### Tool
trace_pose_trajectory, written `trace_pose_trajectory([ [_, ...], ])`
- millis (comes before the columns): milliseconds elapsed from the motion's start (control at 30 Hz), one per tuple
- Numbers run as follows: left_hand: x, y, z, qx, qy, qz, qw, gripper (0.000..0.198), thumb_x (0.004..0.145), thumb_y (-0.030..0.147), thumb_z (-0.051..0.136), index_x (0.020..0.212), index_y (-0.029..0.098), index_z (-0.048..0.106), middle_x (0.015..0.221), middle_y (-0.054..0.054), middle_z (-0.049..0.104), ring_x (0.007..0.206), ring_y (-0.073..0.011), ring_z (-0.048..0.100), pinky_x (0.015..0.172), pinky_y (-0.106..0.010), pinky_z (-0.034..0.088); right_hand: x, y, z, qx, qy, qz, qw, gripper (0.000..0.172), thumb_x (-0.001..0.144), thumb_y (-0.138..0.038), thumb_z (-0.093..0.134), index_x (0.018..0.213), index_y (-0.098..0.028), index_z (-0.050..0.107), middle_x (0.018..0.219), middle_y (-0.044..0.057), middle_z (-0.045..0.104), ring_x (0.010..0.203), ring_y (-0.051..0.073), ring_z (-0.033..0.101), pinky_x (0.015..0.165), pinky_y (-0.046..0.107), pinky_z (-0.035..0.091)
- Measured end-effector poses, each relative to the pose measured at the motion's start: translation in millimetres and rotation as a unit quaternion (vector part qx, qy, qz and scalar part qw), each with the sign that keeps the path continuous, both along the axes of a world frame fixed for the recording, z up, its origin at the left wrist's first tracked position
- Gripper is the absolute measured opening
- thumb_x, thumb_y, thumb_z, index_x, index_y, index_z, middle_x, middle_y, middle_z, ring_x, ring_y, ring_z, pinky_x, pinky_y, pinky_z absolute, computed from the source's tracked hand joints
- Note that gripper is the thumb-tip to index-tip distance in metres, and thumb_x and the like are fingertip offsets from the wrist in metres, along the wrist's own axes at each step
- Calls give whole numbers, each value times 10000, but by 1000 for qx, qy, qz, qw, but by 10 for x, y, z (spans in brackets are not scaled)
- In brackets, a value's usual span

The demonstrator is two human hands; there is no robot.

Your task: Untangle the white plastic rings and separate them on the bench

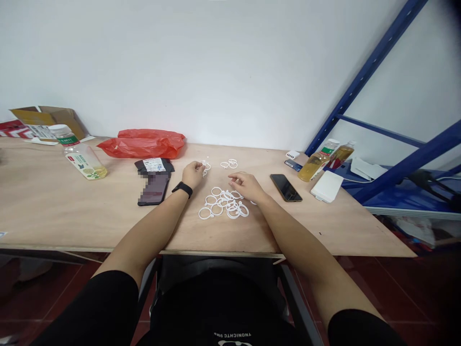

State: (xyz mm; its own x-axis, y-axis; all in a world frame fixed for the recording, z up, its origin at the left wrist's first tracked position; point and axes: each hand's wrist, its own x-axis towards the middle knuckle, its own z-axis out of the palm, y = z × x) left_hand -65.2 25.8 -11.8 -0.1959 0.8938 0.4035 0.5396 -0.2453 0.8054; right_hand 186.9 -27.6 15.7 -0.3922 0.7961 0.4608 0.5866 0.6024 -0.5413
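Note:
My left hand (193, 175), with a black band (183, 189) on its wrist, is at the back middle of the table. Its fingers are pinched together beside a few small white pieces (206, 166), and what lies between the fingertips is too small to make out. Over the far right edge of a loose heap of white plastic rings (216, 209) is my right hand (248, 186). Its fingers point left, slightly bent and apart, with nothing seen in them. Behind the heap lies a small group of white rings (232, 164), apart from both hands.
Left on the wooden table (90, 211) are a dark phone (155, 190), a black packet (154, 165), a red plastic bag (144, 143) and a leaning bottle (84, 161). Right are another phone (285, 187), a bottle (317, 163), a white case (327, 186) and a blue metal frame (367, 62).

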Motion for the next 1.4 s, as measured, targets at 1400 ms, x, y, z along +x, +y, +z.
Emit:
trace_pose_trajectory([
  [1400, 31, -27, -64, 54, 119, -210, 969, 171, 878, 299, 516, 824, 181, 627, 978, -81, 688, 968, -224, 623, 926, -389, 471, -11, -21, 7, -25, -10, 1, 1000, 258, 826, -227, 654, 1073, -192, 721, 928, 47, 728, 695, 130, 608, 714, 271, 483],
])
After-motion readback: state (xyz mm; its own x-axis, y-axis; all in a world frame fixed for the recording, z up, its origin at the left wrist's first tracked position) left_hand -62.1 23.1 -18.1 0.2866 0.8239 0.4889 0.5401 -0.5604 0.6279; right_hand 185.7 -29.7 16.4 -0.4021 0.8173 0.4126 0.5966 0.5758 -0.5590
